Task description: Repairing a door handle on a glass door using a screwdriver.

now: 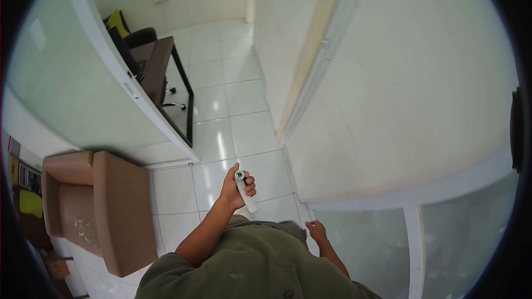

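My left hand (233, 189) is closed round a white stick-shaped device (246, 198) in front of my waist. The device has a round, ring-like end with a dark centre, which faces up past my thumb. Its narrow body slants down toward my shirt, and I cannot make out its exact kind. My right hand (317, 231) hangs low at my right side, near the frosted glass panel. Its fingers look loosely curled, with nothing showing in them.
A brown armchair (124, 216) with worn patches stands at my left. Ahead, a doorway lies between a white-framed glass panel (50, 72) and a white wall (410, 88). Beyond it, a dark desk (162, 63) and a chair (141, 37) stand on white floor tiles (208, 133).
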`<state>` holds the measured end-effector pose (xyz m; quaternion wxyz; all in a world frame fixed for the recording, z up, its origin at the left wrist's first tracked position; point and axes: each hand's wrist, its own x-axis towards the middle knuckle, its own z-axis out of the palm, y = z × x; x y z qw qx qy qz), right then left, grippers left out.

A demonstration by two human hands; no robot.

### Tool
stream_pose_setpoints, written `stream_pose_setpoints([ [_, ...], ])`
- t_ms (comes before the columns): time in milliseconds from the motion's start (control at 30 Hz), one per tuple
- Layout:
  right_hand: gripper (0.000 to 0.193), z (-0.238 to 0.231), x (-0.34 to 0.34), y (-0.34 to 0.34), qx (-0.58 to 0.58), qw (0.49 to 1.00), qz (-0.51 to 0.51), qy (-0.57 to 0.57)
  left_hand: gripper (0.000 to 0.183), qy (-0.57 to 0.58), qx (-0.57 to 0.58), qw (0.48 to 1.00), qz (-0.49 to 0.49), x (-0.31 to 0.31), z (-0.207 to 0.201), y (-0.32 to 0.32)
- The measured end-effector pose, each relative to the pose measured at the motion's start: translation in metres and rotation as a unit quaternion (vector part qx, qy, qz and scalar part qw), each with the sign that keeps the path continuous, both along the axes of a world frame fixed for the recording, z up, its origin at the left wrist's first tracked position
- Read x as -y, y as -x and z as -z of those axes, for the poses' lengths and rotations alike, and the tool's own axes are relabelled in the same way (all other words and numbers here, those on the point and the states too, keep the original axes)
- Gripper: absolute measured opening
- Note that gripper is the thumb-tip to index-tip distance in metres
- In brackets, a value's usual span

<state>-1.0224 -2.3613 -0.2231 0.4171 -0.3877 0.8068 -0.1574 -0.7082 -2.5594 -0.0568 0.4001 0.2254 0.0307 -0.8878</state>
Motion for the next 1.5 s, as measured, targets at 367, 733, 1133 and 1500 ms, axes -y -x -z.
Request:
stream_pose_setpoints([
  [367,0.049,0.003,0.159,0.018,-0.097,0.954,-0.097,-0.266,0.048,0.083,-0.075,0.985,-0.129,0.189,-0.012,-0.059],
  [733,0.05,0.025,0.55,-0.03,-0.084,0.956,-0.269,-0.085,0.049,0.007,0.087,0.969,-0.232,0.401,-0.037,-0.11],
  [1133,0.046,-0.001,0.905,-0.151,-0.065,0.931,-0.353,0.066,0.044,-0.031,-0.014,0.922,-0.385,0.626,0.053,-0.2],
  [1500,0.049,0.02,0.967,-0.078,-0.108,0.98,-0.099,-0.138,0.042,0.01,0.07,0.97,-0.233,0.958,-0.024,-0.212],
])
